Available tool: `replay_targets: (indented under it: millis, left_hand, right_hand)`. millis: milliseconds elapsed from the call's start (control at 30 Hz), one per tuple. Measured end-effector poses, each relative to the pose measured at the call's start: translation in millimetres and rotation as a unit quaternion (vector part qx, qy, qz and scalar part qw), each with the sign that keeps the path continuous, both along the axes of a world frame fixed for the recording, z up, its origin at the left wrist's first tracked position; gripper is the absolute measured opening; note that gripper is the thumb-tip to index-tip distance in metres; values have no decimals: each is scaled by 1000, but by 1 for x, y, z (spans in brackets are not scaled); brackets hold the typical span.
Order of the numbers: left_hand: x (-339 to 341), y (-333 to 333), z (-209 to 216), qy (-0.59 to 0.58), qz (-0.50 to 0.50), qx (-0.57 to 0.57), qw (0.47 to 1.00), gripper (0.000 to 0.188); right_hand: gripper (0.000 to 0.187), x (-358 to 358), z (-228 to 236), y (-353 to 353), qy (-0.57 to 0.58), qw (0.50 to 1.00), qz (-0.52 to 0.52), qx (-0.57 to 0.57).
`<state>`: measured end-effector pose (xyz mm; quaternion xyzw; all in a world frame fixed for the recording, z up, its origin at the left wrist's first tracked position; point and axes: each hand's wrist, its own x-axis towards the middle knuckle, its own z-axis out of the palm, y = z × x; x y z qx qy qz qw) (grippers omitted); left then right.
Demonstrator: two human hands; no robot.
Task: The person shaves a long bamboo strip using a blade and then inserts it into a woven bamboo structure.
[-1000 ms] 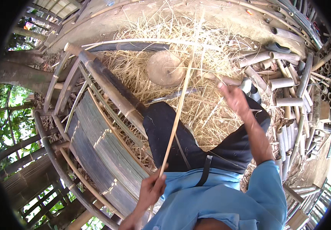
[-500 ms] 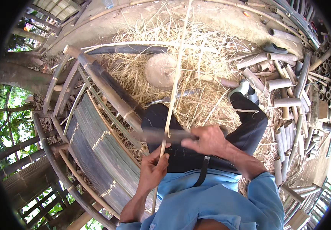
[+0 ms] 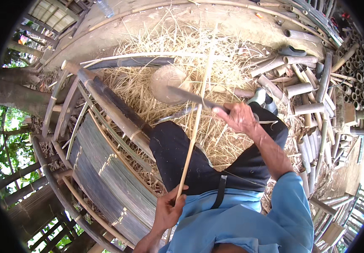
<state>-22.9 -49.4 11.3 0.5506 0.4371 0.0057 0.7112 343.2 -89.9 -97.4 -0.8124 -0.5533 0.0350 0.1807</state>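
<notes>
A long pale bamboo strip (image 3: 191, 147) slants up and away from my lap over the straw-covered ground. My left hand (image 3: 169, 207) is closed round its near part, thumb along the strip. In my right hand (image 3: 240, 117) is a large knife (image 3: 192, 97), gripped by its handle. The dark blade points left and crosses the strip well beyond my knees. Behind the blade tip lies a round wooden block (image 3: 165, 80), partly hidden by it. The knife handle is mostly covered by my fingers.
Bamboo shavings (image 3: 228, 147) cover the ground before me. To my left stand a thick bamboo pole (image 3: 106, 99) and a slatted bamboo panel (image 3: 110, 168). Cut bamboo tubes (image 3: 298, 90) lie at right. Another long blade (image 3: 177, 114) rests among the shavings.
My right hand has moved the knife away from me along the strip, from near my left hand to beyond my knees. My left hand has shifted slightly nearer to me, still gripping.
</notes>
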Motion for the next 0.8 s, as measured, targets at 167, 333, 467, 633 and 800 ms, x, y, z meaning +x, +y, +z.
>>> replay_targets:
  millis: [167,333,467,633,800]
  left_hand:
    - [-32,-23,58,95,-4,-36,995,23]
    - [-75,-43,50,152,57,-155,975,26]
    - [-41,-10,5,80,19,-127,988,36]
    - [26,17,-5,-6,77,-48,996,37]
    - [35,25,-15,-37,99,-107,989,34]
  right_hand:
    - [47,140,-78,-10,-428,899,-22,-94]
    - [56,178,-45,-9,-52,989,-129,-51]
    - [60,74,-22,-4,71,992,-101,-23]
    - [55,-54,9,-12,209,976,-40,-33]
    - [57,-124,32,-32,171,973,151,26]
